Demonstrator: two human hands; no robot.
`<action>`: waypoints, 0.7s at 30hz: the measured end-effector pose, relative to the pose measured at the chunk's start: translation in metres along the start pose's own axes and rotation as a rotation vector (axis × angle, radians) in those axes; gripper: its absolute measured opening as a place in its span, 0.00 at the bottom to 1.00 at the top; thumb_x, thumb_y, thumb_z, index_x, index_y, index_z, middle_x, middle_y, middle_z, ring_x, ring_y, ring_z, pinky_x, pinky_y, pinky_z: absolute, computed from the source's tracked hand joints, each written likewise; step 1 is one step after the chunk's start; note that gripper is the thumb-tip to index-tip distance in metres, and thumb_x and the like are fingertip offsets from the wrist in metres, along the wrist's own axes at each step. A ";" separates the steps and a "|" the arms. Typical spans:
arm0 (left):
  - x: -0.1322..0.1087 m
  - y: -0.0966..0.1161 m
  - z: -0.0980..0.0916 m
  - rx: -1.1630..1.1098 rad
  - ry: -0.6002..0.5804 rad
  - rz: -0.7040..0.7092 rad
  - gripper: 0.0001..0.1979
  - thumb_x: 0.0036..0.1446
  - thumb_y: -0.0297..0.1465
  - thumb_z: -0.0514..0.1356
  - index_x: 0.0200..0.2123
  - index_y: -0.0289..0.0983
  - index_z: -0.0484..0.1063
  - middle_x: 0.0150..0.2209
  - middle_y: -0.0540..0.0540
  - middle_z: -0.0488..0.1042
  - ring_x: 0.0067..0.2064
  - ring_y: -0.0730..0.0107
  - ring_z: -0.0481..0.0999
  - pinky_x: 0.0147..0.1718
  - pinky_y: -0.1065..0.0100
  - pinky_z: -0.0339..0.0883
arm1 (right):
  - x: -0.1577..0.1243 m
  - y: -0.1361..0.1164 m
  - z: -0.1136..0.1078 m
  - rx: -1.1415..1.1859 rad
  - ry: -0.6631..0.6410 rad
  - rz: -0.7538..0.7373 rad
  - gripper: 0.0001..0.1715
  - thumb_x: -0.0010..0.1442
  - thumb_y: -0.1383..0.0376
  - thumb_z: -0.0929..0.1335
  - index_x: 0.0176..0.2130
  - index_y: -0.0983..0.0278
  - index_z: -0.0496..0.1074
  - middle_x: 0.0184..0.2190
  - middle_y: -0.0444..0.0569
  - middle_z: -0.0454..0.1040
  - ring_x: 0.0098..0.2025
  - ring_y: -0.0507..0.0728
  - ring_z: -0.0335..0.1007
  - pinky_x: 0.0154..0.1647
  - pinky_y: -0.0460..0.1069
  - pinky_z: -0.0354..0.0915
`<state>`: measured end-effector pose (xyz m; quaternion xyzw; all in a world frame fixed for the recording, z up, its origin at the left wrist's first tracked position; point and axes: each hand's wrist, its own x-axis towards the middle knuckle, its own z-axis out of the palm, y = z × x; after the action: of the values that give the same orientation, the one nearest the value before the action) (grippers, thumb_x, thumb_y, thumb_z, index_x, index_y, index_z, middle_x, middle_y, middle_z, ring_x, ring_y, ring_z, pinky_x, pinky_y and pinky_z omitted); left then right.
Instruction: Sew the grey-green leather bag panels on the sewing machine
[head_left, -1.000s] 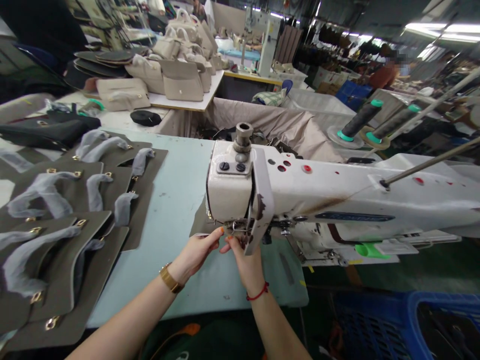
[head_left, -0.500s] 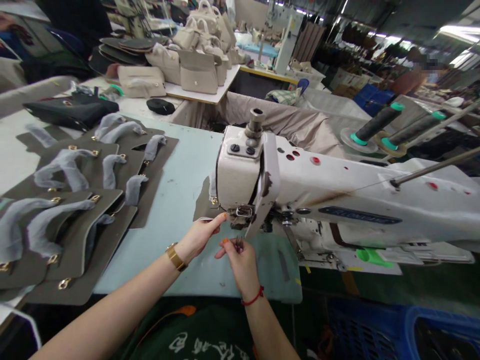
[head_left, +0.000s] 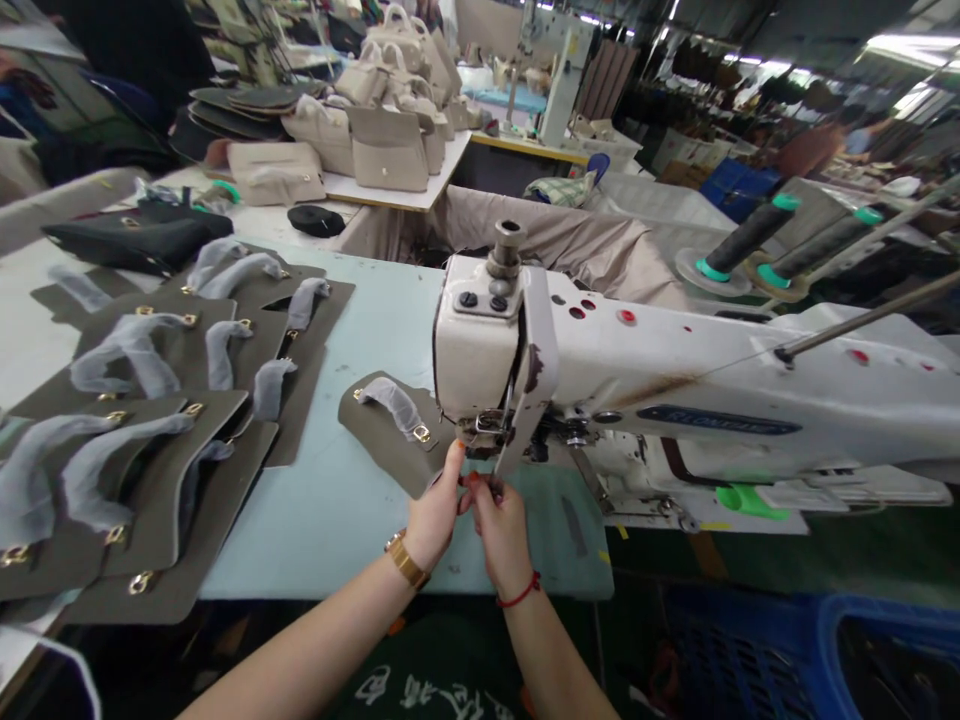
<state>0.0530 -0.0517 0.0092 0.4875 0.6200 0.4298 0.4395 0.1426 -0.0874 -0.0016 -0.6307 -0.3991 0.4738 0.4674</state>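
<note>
A grey-brown bag flap (head_left: 394, 445) with a plastic-wrapped handle (head_left: 395, 400) and gold-coloured rings lies on the pale blue bed, its right end under the head of the sewing machine (head_left: 480, 350). My left hand (head_left: 435, 510) pinches the flap's near edge, thumb up beside the presser foot area. Close against it, my right hand (head_left: 501, 530) is closed on a small metal tool (head_left: 495, 486) that looks like thread snips, mostly hidden by the fingers. The fingertips of both hands meet just in front of the needle area, where the detail is too small to make out.
Several similar flaps with wrapped handles (head_left: 161, 440) overlap on the left. Behind them lie a black bag piece (head_left: 135, 235) and a black tape roll (head_left: 315, 220). Beige bags (head_left: 386, 150) are piled farther back. Thread cones (head_left: 750, 240) stand right; a blue crate (head_left: 750, 650) sits below.
The flap has come out leftward from behind the machine head, showing its handle. My left hand has moved right and down, and my right hand slightly right, bringing their fingertips together.
</note>
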 end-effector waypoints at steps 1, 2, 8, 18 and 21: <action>-0.003 -0.006 -0.001 -0.029 0.016 -0.015 0.19 0.61 0.45 0.51 0.42 0.38 0.73 0.35 0.45 0.77 0.41 0.61 0.76 0.42 0.62 0.68 | 0.000 -0.004 0.001 0.000 0.019 -0.006 0.22 0.62 0.55 0.64 0.24 0.64 0.75 0.14 0.44 0.67 0.23 0.55 0.67 0.27 0.46 0.60; -0.008 -0.014 -0.003 -0.070 0.020 -0.028 0.19 0.60 0.45 0.53 0.44 0.38 0.72 0.38 0.44 0.77 0.43 0.60 0.75 0.44 0.62 0.68 | 0.001 -0.007 0.002 -0.001 0.039 -0.019 0.22 0.62 0.56 0.63 0.24 0.64 0.76 0.15 0.44 0.69 0.25 0.55 0.68 0.29 0.46 0.61; -0.025 -0.083 -0.067 -0.107 0.145 0.041 0.24 0.64 0.41 0.48 0.61 0.42 0.57 0.59 0.40 0.62 0.57 0.58 0.66 0.50 0.59 0.65 | 0.004 -0.019 0.016 -0.017 0.120 -0.092 0.24 0.63 0.54 0.63 0.25 0.64 0.77 0.24 0.48 0.75 0.31 0.55 0.70 0.36 0.47 0.62; 0.129 -0.022 -0.101 0.658 -0.694 1.031 0.27 0.59 0.49 0.51 0.54 0.39 0.68 0.52 0.39 0.70 0.54 0.49 0.66 0.57 0.49 0.56 | 0.020 -0.014 0.051 0.092 0.197 -0.107 0.22 0.58 0.57 0.65 0.18 0.63 0.60 0.17 0.39 0.57 0.22 0.49 0.53 0.24 0.44 0.51; 0.129 -0.004 -0.102 0.731 -0.753 1.096 0.24 0.58 0.49 0.53 0.50 0.41 0.71 0.49 0.41 0.71 0.52 0.52 0.68 0.56 0.52 0.58 | 0.021 -0.008 0.042 0.105 0.146 -0.097 0.24 0.58 0.56 0.65 0.17 0.62 0.57 0.15 0.38 0.53 0.20 0.48 0.50 0.21 0.44 0.49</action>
<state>-0.0641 0.0640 0.0140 0.9543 0.1999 0.1584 0.1556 0.1062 -0.0570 -0.0029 -0.6183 -0.3685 0.4237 0.5499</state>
